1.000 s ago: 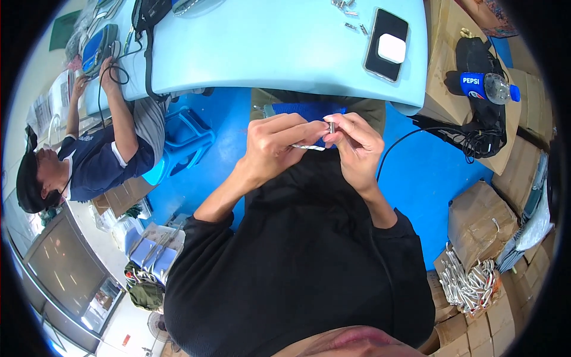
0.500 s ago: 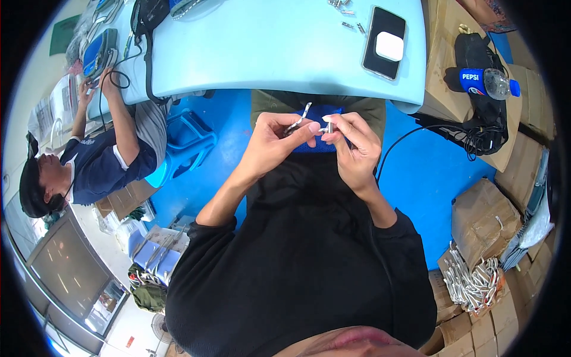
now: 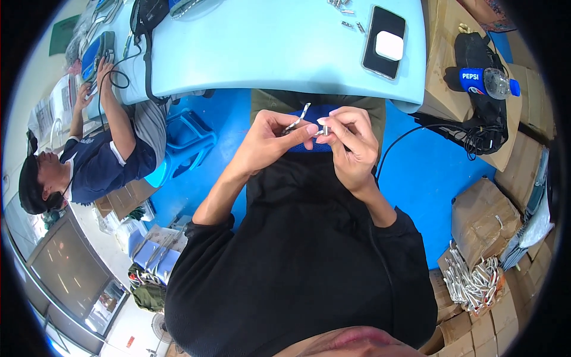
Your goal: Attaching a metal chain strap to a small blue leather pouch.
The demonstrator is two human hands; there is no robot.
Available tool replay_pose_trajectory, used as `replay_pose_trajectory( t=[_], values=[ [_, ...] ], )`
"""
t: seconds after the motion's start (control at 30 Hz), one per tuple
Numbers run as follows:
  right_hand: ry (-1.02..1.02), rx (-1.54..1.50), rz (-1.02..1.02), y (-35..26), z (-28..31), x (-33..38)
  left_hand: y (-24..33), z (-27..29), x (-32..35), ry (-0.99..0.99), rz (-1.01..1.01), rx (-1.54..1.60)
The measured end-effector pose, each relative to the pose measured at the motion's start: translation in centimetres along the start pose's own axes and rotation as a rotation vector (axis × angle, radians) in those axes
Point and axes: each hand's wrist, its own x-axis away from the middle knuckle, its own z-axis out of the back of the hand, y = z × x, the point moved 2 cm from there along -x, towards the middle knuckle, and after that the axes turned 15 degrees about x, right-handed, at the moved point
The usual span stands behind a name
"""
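Note:
My left hand (image 3: 275, 138) pinches a short white cable piece (image 3: 298, 119) between thumb and fingers, its free end pointing up toward the table. My right hand (image 3: 351, 140) meets it fingertip to fingertip and grips a small metal connector (image 3: 322, 132) at the cable's other end. Both hands are held over my lap, just below the edge of the light blue table (image 3: 267, 47). A blue pad on my lap shows behind the fingers.
On the table lie a black phone (image 3: 383, 41) with a white case on it and several small metal parts (image 3: 345, 11). A co-worker (image 3: 95, 160) sits at the left. Cardboard boxes (image 3: 485, 220), a black bag, a bottle (image 3: 485, 80) and a bundle of white cables (image 3: 473, 279) stand right.
The cable piece, held sideways between my hands a second ago, now points up from my left fingers. My hands stayed together over my lap.

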Motion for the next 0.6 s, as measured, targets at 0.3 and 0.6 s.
replay_pose_trajectory(
  t=[0.3,0.6],
  values=[
    [-0.059,0.115,0.064,-0.2,-0.1,-0.3,-0.5,-0.6,0.8,0.117,-0.219,-0.071],
    [-0.015,0.115,0.058,-0.1,-0.4,0.0,-0.3,-1.2,1.5,0.161,-0.227,-0.045]
  ],
)
